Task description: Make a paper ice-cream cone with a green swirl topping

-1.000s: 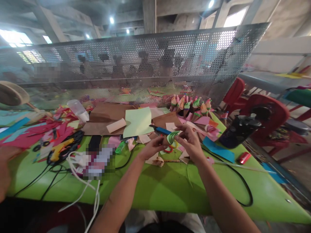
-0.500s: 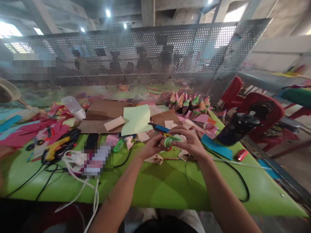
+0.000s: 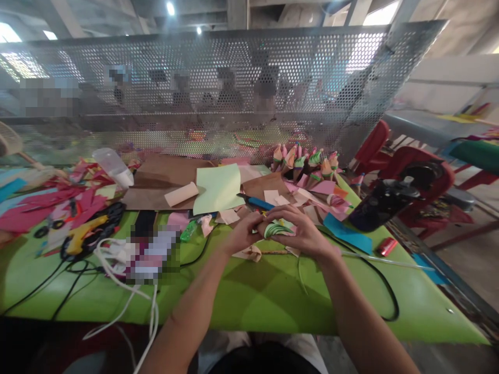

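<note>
My left hand and my right hand meet over the middle of the green table. Both pinch a small green and white paper piece with curved cut strips. Loose pale paper scraps lie just under my left hand. A blue-handled tool rests just behind my fingers.
A cluster of finished paper cones stands at the back right. A light green sheet and brown paper lie behind. A yellow glue gun and cables sit left; a dark bottle and red lighter right. Perforated metal screen behind.
My hands lowered the green paper piece toward the table and closed more tightly around it. The camera tilted slightly, and the other person's hand at the left edge is gone from view.
</note>
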Tool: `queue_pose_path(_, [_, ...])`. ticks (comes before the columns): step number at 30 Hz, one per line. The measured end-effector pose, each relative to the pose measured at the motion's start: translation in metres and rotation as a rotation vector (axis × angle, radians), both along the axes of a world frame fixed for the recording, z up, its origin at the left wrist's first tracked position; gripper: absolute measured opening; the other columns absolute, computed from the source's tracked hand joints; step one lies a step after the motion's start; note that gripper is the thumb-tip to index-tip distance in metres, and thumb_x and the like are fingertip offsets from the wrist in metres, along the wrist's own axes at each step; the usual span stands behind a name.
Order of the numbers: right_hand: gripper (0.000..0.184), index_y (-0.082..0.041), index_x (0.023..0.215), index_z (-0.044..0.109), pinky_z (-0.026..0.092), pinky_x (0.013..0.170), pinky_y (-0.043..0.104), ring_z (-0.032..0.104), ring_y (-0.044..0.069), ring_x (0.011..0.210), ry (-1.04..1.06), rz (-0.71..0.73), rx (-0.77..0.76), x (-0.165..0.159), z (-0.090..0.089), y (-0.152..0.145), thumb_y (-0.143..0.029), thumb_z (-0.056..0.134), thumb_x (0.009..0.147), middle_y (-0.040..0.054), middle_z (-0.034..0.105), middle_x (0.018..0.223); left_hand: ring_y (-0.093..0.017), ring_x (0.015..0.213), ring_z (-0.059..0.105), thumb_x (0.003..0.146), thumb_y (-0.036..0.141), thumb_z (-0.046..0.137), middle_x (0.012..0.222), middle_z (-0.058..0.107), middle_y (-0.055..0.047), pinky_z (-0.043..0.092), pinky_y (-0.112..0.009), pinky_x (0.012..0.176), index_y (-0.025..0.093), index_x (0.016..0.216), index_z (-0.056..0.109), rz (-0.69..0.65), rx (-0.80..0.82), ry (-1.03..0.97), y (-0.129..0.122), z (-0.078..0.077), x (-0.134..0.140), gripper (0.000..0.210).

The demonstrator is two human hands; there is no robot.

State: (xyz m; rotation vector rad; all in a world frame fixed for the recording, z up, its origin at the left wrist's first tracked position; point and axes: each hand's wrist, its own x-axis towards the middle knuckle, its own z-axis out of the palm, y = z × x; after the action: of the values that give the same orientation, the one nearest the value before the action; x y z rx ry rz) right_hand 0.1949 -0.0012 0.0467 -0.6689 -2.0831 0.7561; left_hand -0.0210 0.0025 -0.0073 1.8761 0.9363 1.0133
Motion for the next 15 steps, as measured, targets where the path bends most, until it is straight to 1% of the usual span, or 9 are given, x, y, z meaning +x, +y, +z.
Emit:
queue_pose_path(2, [0.035,-0.027,0.115,0.072,0.051,0.098,0.045,0.065,0.029,0.110,-0.001,-0.030,-0.010,0.0004,-0.0002,0.0001,-0.033,0.080,0.082,0.0074,0.073,0.115,-0.025,0.107,0.056,0.084,0.030,0.072,0.113,0.064,-0.009,0.044,-0.036,0.096,0.020,0.110,0.066,-0.005,0.009,0.000,-0.0001,0.0013,-0.0007,0.029])
queue_pose_path(3, [0.034,-0.027,0.114,0.072,0.051,0.097,0.045,0.065,0.029,0.109,-0.001,-0.033,-0.012,0.0005,-0.0002,0.0002,-0.033,0.080,0.081,0.0073,0.073,0.114,-0.025,0.107,0.056,0.084,0.030,0.072,0.113,0.064,-0.009,0.044,-0.036,0.096,0.020,0.109,0.066,-0.005,0.017,0.005,-0.0001,0.0021,-0.0010,0.028])
queue_pose_path(6, [0.023,-0.026,0.105,0.075,0.051,0.096,0.043,0.066,0.027,0.106,0.011,-0.010,0.006,0.0000,0.0007,0.0002,-0.034,0.079,0.083,0.0066,0.074,0.109,-0.024,0.101,0.054,0.085,0.030,0.071,0.104,0.062,-0.008,0.044,-0.035,0.093,0.017,0.100,0.064,-0.005,0.035,0.016,-0.0006,0.0051,-0.0009,0.021])
queue_pose_path(8, [0.020,-0.027,0.104,0.076,0.052,0.096,0.043,0.067,0.027,0.105,0.020,-0.001,0.029,-0.0009,0.0015,0.0000,-0.035,0.077,0.085,0.0065,0.074,0.108,-0.022,0.097,0.053,0.086,0.031,0.068,0.100,0.060,-0.006,0.044,-0.033,0.089,0.017,0.096,0.063,-0.017,0.032,0.032,-0.0017,0.0073,-0.0002,0.018])
queue_pose_path(10, [0.019,-0.028,0.103,0.077,0.052,0.097,0.044,0.067,0.027,0.105,0.019,-0.001,0.043,-0.0018,0.0020,-0.0001,-0.036,0.076,0.086,0.0068,0.074,0.109,-0.021,0.095,0.052,0.088,0.030,0.066,0.099,0.059,-0.006,0.044,-0.033,0.088,0.017,0.097,0.062,-0.025,0.029,0.037,-0.0029,0.0090,0.0005,0.017])
queue_pose_path(12, [0.019,-0.027,0.103,0.077,0.052,0.097,0.044,0.067,0.027,0.106,0.011,0.002,0.046,-0.0019,0.0023,0.0000,-0.038,0.075,0.087,0.0076,0.074,0.109,-0.021,0.097,0.052,0.089,0.031,0.064,0.102,0.060,-0.006,0.044,-0.034,0.091,0.017,0.100,0.062,-0.035,0.019,0.036,-0.0038,0.0092,0.0007,0.018])
queue_pose_path(15, [0.025,-0.026,0.108,0.076,0.052,0.097,0.044,0.066,0.028,0.107,0.007,0.028,0.025,0.0006,0.0033,0.0006,-0.038,0.077,0.085,0.0087,0.074,0.111,-0.023,0.104,0.055,0.089,0.035,0.066,0.109,0.063,-0.008,0.045,-0.037,0.097,0.018,0.106,0.064,-0.045,-0.010,0.019,-0.0034,0.0062,-0.0002,0.024])
